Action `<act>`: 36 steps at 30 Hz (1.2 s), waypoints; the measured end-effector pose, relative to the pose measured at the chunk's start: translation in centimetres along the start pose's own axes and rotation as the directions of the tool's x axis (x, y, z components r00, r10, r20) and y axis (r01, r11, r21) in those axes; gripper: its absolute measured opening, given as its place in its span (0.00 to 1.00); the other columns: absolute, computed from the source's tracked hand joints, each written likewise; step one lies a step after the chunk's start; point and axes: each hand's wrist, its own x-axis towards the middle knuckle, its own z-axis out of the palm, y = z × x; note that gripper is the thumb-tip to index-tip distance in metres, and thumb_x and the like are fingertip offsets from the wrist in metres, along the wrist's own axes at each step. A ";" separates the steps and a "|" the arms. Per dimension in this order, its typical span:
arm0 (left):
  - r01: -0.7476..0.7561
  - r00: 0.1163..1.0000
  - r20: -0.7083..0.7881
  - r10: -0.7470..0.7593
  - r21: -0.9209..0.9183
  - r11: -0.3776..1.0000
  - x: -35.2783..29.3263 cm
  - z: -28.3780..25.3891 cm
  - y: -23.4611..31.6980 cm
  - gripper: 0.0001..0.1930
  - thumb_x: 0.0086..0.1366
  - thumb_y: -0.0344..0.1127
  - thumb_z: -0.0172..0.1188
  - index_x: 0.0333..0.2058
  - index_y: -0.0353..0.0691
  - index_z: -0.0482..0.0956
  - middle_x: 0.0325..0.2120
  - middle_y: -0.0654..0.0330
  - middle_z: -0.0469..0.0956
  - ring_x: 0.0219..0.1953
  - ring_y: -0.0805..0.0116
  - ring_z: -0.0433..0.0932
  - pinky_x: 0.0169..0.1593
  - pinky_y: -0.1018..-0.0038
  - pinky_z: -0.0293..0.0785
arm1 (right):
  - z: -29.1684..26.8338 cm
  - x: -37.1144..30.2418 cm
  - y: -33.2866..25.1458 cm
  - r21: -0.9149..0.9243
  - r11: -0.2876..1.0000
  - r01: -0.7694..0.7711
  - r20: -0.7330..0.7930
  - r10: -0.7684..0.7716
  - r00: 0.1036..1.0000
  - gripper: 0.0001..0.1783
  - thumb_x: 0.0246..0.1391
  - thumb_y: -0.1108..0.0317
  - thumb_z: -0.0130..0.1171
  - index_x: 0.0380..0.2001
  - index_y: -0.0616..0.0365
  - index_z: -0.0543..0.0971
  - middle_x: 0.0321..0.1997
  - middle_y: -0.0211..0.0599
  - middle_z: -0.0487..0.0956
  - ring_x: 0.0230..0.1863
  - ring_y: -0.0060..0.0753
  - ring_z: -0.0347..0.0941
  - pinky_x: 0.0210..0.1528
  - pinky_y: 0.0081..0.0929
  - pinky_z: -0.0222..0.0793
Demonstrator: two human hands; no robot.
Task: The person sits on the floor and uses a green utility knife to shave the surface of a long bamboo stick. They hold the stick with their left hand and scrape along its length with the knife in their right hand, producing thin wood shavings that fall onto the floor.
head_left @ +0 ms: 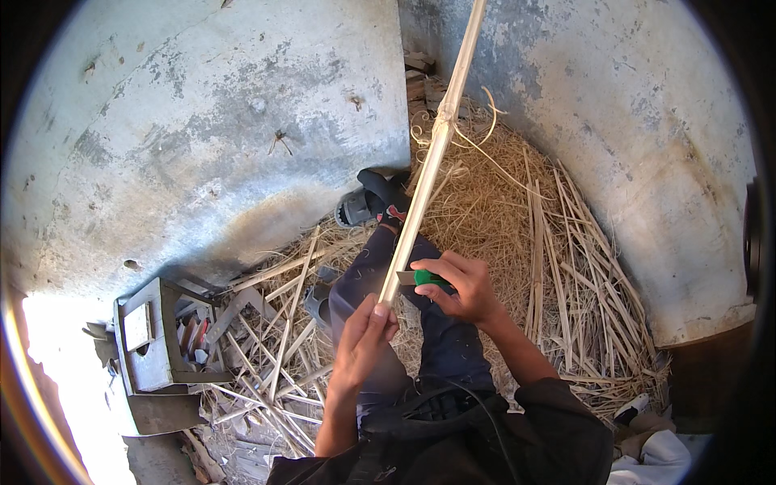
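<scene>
A long pale bamboo stick [423, 191] runs from my lap up past the top of the head view. My left hand [362, 339] is closed round its near end, thumb along the top. My right hand [465, 287] grips a green-handled knife [433, 280], its short flat blade lying against the bamboo just beyond my left fingers. Part of the handle is hidden by my right fingers. Farther up, thin curled shavings [495, 113] hang from the stick near a knot.
A heap of fine shavings [485, 190] covers the floor ahead. Split bamboo sticks [594, 299] lie along the right, with more [279, 356] crisscrossed at left. An open wooden box [153, 335] holds odds and ends. Worn, stained walls [267, 105] stand ahead on both sides.
</scene>
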 end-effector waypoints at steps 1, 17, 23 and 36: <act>-0.026 0.999 -0.023 0.026 0.015 1.000 0.0 0.2 -0.1 0.19 0.85 0.48 0.44 0.37 0.43 0.73 0.23 0.71 0.69 0.22 0.84 0.59 0.26 0.82 0.55 | 0.1 0.0 -0.1 -0.017 1.000 0.007 -0.013 -0.007 1.000 0.21 0.59 0.51 0.75 0.49 0.52 0.88 0.27 0.30 0.78 0.23 0.32 0.78 0.24 0.31 0.72; -0.127 0.967 -0.152 0.206 0.414 0.901 -1.0 0.9 0.1 0.19 0.85 0.42 0.44 0.35 0.36 0.71 0.21 0.57 0.72 0.24 0.68 0.70 0.32 0.68 0.68 | -1.6 1.2 -0.8 -0.212 0.977 0.014 -0.064 -0.028 0.998 0.21 0.59 0.48 0.73 0.48 0.49 0.89 0.27 0.27 0.80 0.22 0.30 0.77 0.24 0.30 0.72; -0.120 0.963 -0.162 0.215 0.460 0.880 -1.2 0.7 -0.1 0.18 0.84 0.41 0.44 0.35 0.35 0.71 0.21 0.55 0.74 0.24 0.63 0.74 0.32 0.65 0.70 | -1.6 1.3 -0.7 -0.239 0.971 0.029 -0.059 -0.044 0.997 0.21 0.60 0.47 0.72 0.48 0.49 0.89 0.26 0.27 0.80 0.21 0.31 0.77 0.24 0.30 0.71; 0.011 0.975 -0.197 0.102 0.499 0.866 -2.6 0.4 -1.4 0.18 0.84 0.41 0.46 0.35 0.35 0.73 0.22 0.54 0.75 0.25 0.61 0.77 0.33 0.63 0.72 | -1.6 2.0 1.2 -0.172 0.982 -0.074 -0.223 0.035 0.974 0.17 0.59 0.54 0.74 0.47 0.51 0.89 0.29 0.28 0.83 0.22 0.33 0.79 0.25 0.31 0.73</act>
